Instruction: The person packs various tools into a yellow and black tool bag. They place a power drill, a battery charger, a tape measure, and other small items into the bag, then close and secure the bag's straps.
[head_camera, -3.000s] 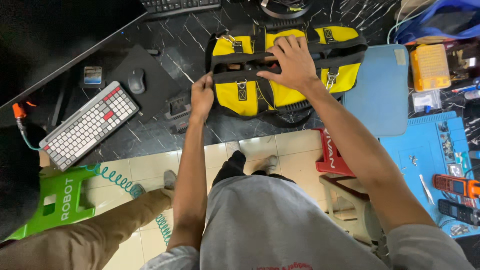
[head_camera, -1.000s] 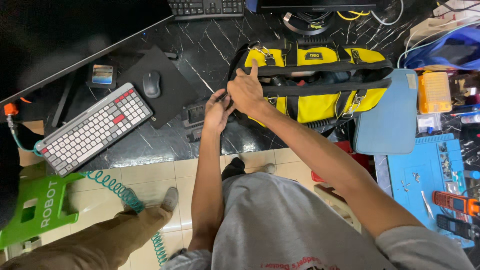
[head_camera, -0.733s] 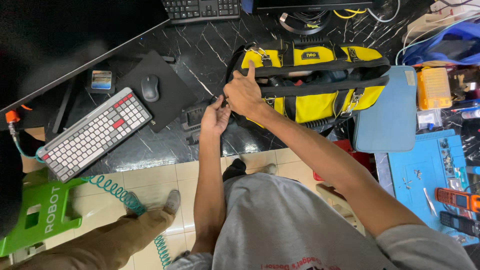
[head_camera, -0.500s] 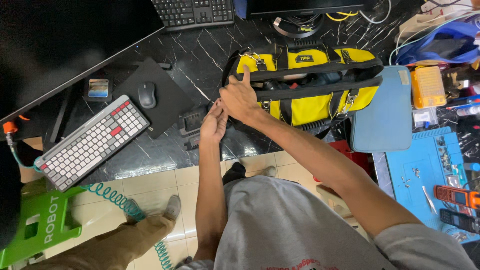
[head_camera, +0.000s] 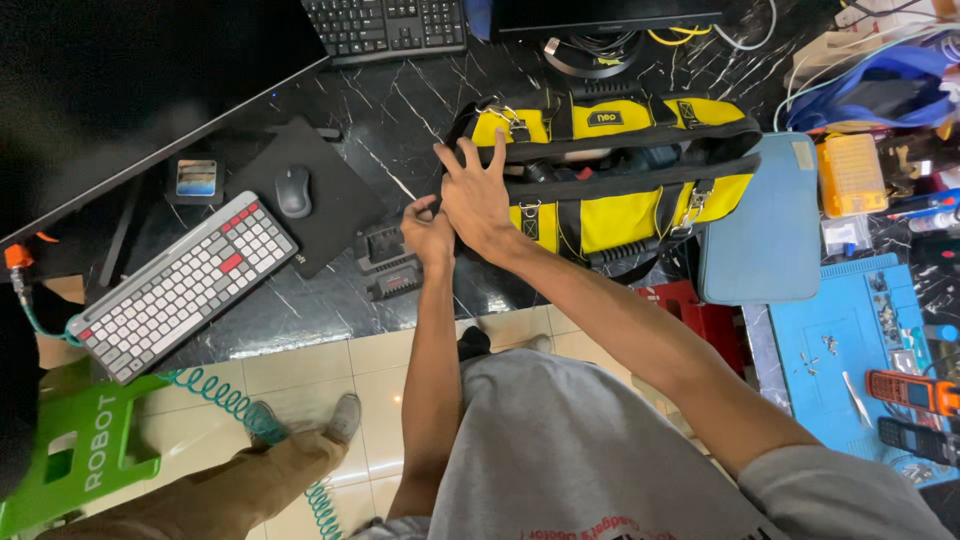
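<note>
1. Here, the yellow-and-black tool bag (head_camera: 610, 170) lies on the black marble-patterned desk (head_camera: 330, 300), its top open between two black handle straps, so the dark contents show.
2. The right hand (head_camera: 475, 195) rests flat on the bag's left end with fingers spread and nothing clasped, seemingly to steady the bag.
3. The left hand (head_camera: 428, 230) is curled tight at the same end, fingertips pinched on something small at the bag's edge, perhaps a zipper pull or strap; what exactly cannot be told.
4. Just left of the hands sits a black battery charger (head_camera: 385, 260); farther left lie a black mouse (head_camera: 293, 190) on its pad and a grey-and-white keyboard (head_camera: 185, 285).
5. Right of the bag lies a blue case (head_camera: 765, 235), beside a blue work mat (head_camera: 860, 350).
</note>
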